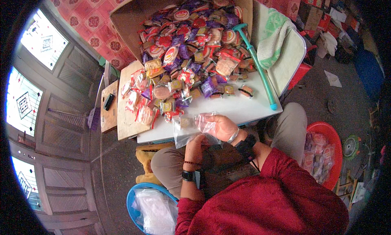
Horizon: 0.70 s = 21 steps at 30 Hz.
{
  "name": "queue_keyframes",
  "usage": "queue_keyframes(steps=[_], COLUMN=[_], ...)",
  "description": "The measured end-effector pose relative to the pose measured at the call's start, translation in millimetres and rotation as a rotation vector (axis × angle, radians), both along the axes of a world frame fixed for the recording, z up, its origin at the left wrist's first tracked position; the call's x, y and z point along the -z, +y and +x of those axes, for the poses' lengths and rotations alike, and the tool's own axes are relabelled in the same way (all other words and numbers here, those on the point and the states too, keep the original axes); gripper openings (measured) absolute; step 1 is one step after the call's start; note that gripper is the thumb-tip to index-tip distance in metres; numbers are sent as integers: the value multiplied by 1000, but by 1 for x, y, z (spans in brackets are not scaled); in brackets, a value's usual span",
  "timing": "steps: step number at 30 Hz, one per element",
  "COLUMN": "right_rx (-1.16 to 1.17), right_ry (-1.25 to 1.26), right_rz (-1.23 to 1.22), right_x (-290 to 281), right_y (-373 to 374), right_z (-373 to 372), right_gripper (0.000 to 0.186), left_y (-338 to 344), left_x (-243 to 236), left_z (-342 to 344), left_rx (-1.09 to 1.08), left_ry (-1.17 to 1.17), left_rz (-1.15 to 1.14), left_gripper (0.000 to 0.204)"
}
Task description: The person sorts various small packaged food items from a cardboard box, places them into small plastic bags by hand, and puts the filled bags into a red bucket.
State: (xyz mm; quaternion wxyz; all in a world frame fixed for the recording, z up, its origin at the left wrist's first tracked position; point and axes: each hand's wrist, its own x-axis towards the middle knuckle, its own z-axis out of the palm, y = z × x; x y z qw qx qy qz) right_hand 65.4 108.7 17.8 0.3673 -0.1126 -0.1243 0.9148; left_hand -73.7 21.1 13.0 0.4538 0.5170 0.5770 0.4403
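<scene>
Over the table's front edge, a clear plastic bag [179, 138] stretches between my two hands, with a small wrapped piece [186, 123] showing through it. My left hand [196, 143] grips the bag from below, its fingers closed and partly hidden. To the right, my right hand [223, 128] is closed at the bag's other end, its fingers behind or inside the clear film; I cannot tell which. A big heap of small wrapped snacks [171, 55], in red, purple, yellow and clear packets, spills toward my hands from a tipped cardboard box [124, 21].
A teal plastic stick [260, 68] lies along the white table [252, 106], beside a green-and-white towel [273, 41]. A blue basin [132, 204] of clear bags stands lower left. A red basin [334, 143] holds filled bags at right. A black object [108, 101] lies on the wooden board.
</scene>
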Motion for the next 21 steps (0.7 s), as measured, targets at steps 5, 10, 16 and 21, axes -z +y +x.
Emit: queue_keyframes(steps=[5,10,16,21], right_rx=[136,131,-4,657], right_ry=[40,-199,-1016,-1840], right_rz=[24,263,514,1085], right_x=[1,-6,-60,-27], right_y=[-4,-4,4,51], right_z=[1,22,67,70], right_gripper=[30,27,16,24], left_y=[-1,0,-3,-1], left_x=[-16,-8,6,-12], left_z=[6,20,15,30], left_rx=[96,-45,-30,-200], left_ry=[342,-532,-430,-767], left_rz=[294,-158,-42,-334], left_gripper=[15,17,20,23])
